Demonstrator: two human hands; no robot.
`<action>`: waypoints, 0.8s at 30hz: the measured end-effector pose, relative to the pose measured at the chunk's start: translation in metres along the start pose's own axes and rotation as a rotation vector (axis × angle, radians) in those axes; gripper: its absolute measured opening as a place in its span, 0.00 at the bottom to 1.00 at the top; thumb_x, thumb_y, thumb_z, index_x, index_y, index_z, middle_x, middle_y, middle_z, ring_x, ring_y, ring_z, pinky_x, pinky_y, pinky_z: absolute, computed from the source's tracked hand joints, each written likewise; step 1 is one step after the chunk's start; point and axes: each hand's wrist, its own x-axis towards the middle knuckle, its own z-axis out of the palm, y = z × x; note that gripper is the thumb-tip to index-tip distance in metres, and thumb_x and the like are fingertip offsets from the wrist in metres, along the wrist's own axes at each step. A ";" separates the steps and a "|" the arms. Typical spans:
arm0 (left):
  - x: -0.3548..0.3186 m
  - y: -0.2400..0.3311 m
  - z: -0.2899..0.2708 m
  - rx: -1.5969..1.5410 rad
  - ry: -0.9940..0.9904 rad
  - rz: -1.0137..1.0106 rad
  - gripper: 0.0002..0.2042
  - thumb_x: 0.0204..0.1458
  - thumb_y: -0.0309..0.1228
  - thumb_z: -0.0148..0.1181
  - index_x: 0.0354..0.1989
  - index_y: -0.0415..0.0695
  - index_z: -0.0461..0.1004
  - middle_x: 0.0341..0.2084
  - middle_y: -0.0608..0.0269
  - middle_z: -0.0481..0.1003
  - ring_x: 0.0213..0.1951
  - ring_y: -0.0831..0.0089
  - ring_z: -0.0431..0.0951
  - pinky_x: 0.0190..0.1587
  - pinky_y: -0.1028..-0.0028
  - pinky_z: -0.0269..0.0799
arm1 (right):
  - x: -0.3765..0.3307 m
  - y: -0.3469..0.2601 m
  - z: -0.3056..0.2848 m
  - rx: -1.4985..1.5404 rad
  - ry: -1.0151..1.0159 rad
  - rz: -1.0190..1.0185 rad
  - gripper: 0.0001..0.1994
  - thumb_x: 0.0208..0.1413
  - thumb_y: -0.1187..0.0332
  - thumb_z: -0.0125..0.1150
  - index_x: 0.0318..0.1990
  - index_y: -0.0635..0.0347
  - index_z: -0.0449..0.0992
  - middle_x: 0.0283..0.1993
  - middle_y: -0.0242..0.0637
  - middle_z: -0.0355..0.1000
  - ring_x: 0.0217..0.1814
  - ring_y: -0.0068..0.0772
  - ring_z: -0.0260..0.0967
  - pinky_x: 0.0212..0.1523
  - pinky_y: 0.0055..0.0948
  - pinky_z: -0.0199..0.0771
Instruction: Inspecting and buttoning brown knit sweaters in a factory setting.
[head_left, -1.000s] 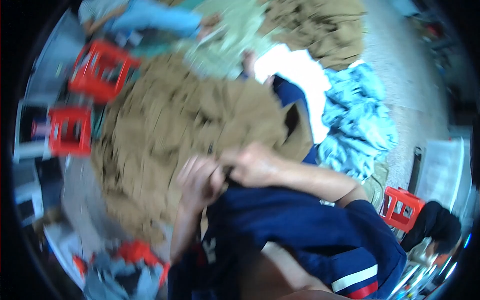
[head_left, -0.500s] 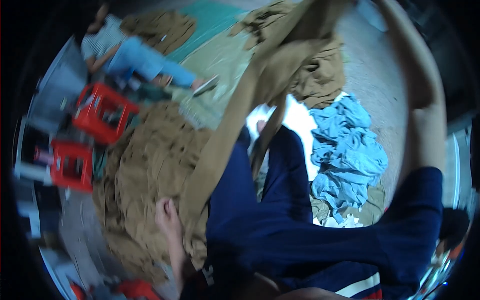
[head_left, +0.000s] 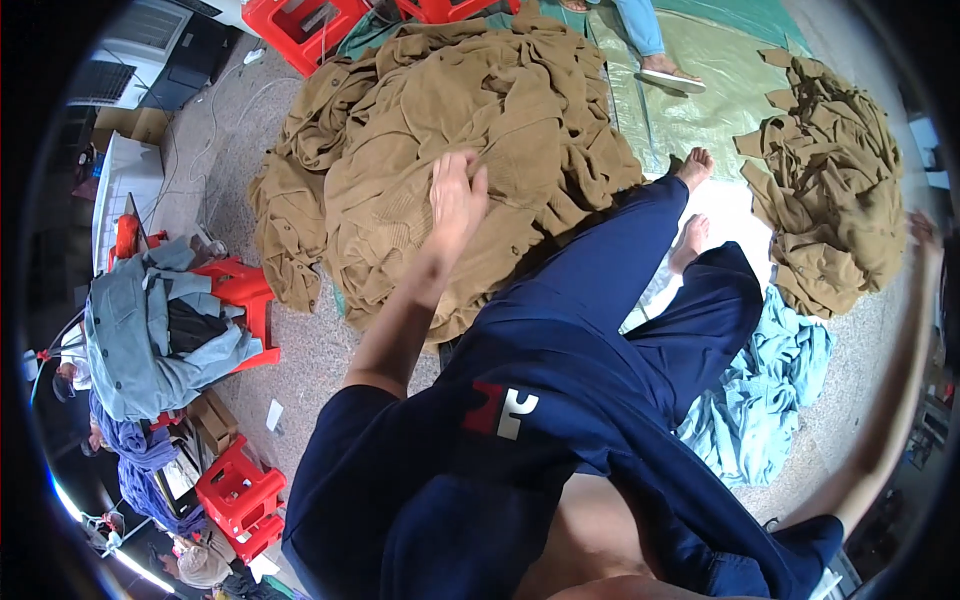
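Observation:
My left hand (head_left: pixel 458 200) is on a large heap of brown corduroy shirts (head_left: pixel 400 150). Its fingers are bent and drawn together on the cloth of a top shirt, the tips partly out of sight. Far out to the right, my right hand (head_left: pixel 925 232) is beside a smaller brown garment pile (head_left: pixel 835 195). It is small and blurred near the picture's rim, so its fingers do not show clearly. Between my legs and the smaller pile is a white sheet (head_left: pixel 728 210), with light blue garments (head_left: pixel 760 390) heaped nearer me.
Red plastic stools (head_left: pixel 240 490) stand at the left, one draped with a grey-blue jacket (head_left: pixel 150 330). Another person's sandalled foot (head_left: pixel 672 78) rests on the greenish plastic sheet (head_left: pixel 640 110) at the far side. A cardboard box (head_left: pixel 212 422) lies between stools.
My view has swung left. The brown garment that stretched up from the heap across my legs is no longer held up. My right arm has come down to the right; my left hand is on the heap.

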 end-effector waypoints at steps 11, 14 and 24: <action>0.056 0.084 0.018 -0.259 -0.481 -0.133 0.22 0.47 0.38 0.66 0.48 0.39 0.72 0.42 0.47 0.77 0.46 0.59 0.77 0.51 0.64 0.71 | -0.191 -0.106 0.286 0.786 -0.786 0.475 0.15 0.60 0.56 0.56 0.48 0.55 0.73 0.35 0.29 0.77 0.34 0.17 0.72 0.27 0.17 0.57; -0.004 0.148 -0.015 -0.484 -0.702 -0.067 0.18 0.47 0.34 0.66 0.44 0.40 0.71 0.38 0.52 0.78 0.42 0.65 0.79 0.46 0.67 0.73 | -0.214 -0.134 0.292 1.041 -0.733 0.694 0.24 0.58 0.50 0.58 0.53 0.59 0.68 0.43 0.32 0.75 0.40 0.19 0.72 0.35 0.19 0.64; -0.061 0.148 -0.047 -0.433 -1.078 0.312 0.29 0.46 0.32 0.66 0.57 0.45 0.61 0.50 0.52 0.68 0.53 0.55 0.70 0.53 0.62 0.67 | -0.231 -0.089 0.202 1.222 -0.333 0.820 0.17 0.49 0.71 0.53 0.48 0.65 0.75 0.47 0.42 0.74 0.49 0.35 0.71 0.57 0.32 0.67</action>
